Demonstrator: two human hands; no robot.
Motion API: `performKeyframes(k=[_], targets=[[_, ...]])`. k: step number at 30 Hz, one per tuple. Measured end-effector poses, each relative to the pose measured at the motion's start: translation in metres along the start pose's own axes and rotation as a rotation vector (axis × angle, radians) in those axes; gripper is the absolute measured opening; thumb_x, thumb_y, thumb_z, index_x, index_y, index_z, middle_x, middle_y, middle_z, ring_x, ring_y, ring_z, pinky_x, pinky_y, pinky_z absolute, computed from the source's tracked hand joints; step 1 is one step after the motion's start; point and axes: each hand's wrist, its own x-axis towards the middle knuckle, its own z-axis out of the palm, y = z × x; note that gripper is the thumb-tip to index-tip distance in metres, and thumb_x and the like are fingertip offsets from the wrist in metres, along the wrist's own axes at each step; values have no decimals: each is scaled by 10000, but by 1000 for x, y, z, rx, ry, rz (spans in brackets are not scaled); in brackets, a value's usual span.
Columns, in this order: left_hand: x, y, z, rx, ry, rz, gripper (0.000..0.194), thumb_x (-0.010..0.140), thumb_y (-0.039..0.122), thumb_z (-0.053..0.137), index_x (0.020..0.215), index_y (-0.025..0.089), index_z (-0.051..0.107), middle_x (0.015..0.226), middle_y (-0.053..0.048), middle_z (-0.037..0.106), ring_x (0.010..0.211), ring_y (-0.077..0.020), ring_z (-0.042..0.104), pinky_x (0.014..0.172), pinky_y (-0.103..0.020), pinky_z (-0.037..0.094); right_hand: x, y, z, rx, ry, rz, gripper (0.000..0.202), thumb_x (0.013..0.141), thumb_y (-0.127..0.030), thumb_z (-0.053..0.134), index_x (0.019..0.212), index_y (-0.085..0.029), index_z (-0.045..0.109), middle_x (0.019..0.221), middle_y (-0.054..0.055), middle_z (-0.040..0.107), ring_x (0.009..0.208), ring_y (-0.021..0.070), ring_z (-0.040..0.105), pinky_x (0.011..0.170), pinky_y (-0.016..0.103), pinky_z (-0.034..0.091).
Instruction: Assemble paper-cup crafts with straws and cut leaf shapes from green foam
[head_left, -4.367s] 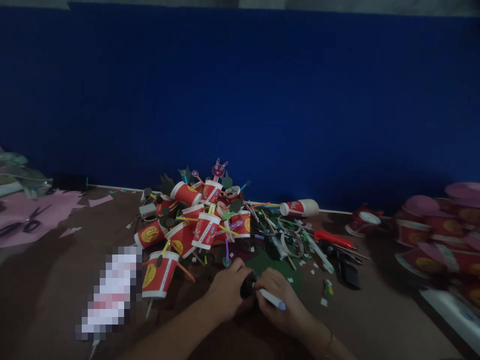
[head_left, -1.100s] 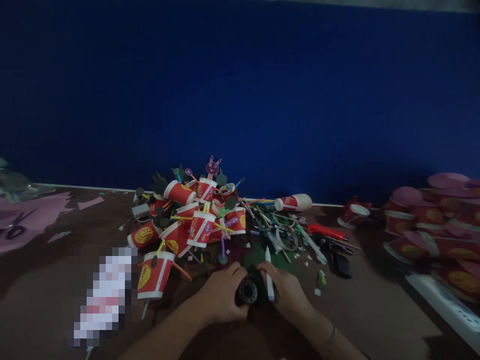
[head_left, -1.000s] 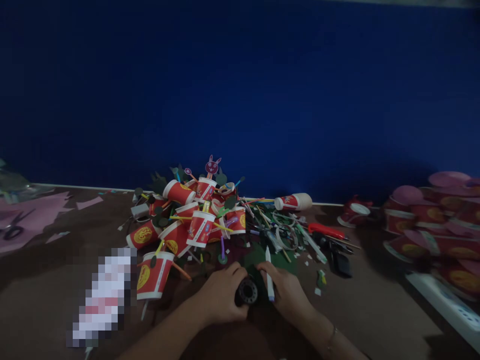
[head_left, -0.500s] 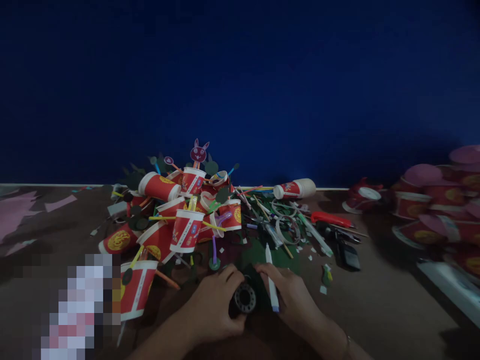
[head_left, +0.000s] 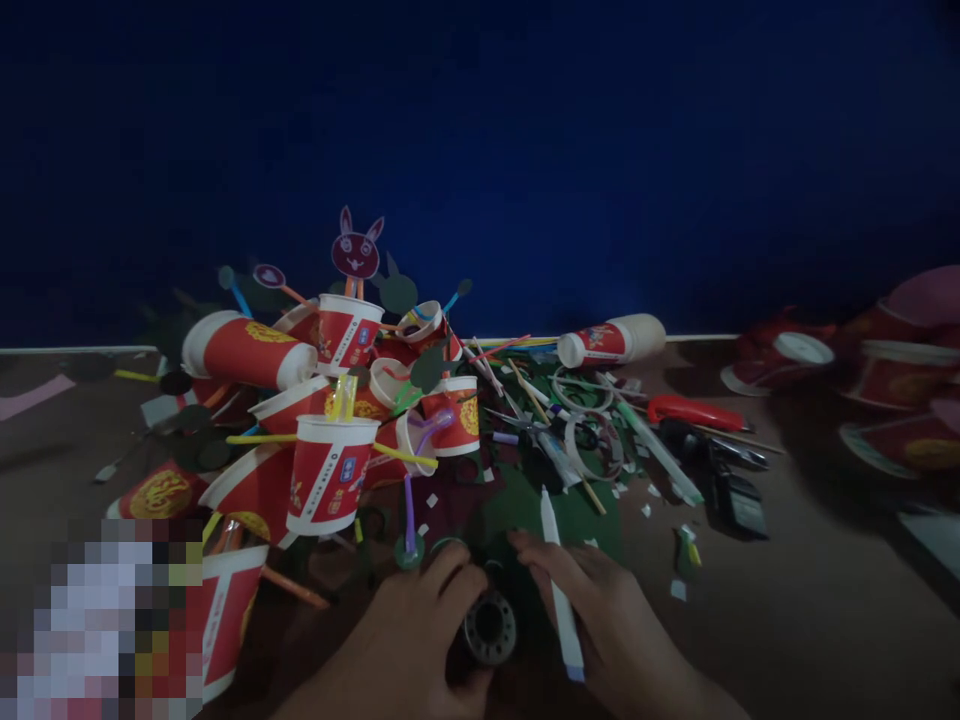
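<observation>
My left hand (head_left: 424, 625) is wrapped round a dark cylindrical object (head_left: 489, 628) whose round end has a ring of small holes and faces up. Just to the right, my right hand (head_left: 611, 620) holds a white marker (head_left: 561, 595), pointed end away from me and bluish end toward me. Its fingertips are close to the dark object; whether they touch it I cannot tell. Under and beyond both hands lies a dark green sheet (head_left: 592, 520) with small white paper scraps. A red and white paper cup (head_left: 330, 475) stands beyond my left hand.
Several red cups (head_left: 251, 350) and a rabbit cutout (head_left: 356, 255) are heaped at the left. Tape rolls (head_left: 594, 445), scissors (head_left: 547, 450), a red tool (head_left: 694, 412) and a black object (head_left: 737, 503) lie right of centre. More cups (head_left: 904, 375) stand far right.
The view has moved closer to the table, so the cups and tools look larger and spread outward. Both hands keep their holds and sit slightly lower in the picture.
</observation>
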Motion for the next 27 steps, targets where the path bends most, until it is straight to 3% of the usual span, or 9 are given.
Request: performKeyframes(k=[8,13,19,23,27], targets=[[0,-5,6,15,-27,-16,508,620,235,552,1100,309,404,1229,-27,455,967,-228,536,765,-368,471,1,3,-1,13,-22,-30,361,745,-81,391,1058,-193,534,991,108,663,835,221,626,687,317,494],[1,-3,2,7,-19,-15,460,624,274,578,1061,303,439,1196,-20,472,973,-233,531,753,-347,465,0,2,1,42,-17,-10,386,794,-100,377,1143,-210,500,981,101,666,842,230,628,696,335,504],[0,-2,-3,-20,19,17,482,607,300,603,1059,281,439,1123,-15,498,946,-221,530,784,-357,438,-14,1,-3,114,210,-35,363,878,-248,389,1241,-253,413,982,62,632,950,204,584,810,307,476],[0,-1,-5,-22,70,72,373,617,299,578,969,259,459,1039,-2,513,866,-189,538,678,-292,430,-18,-6,-8,130,215,-190,247,861,-222,404,1078,-257,516,879,50,608,872,197,575,778,305,465],[-1,2,-8,-8,87,113,375,603,265,578,958,262,457,1008,7,510,837,-173,534,650,-271,409,-17,-18,-5,144,177,-179,104,800,-152,447,849,-220,509,751,35,566,752,173,560,679,274,461]])
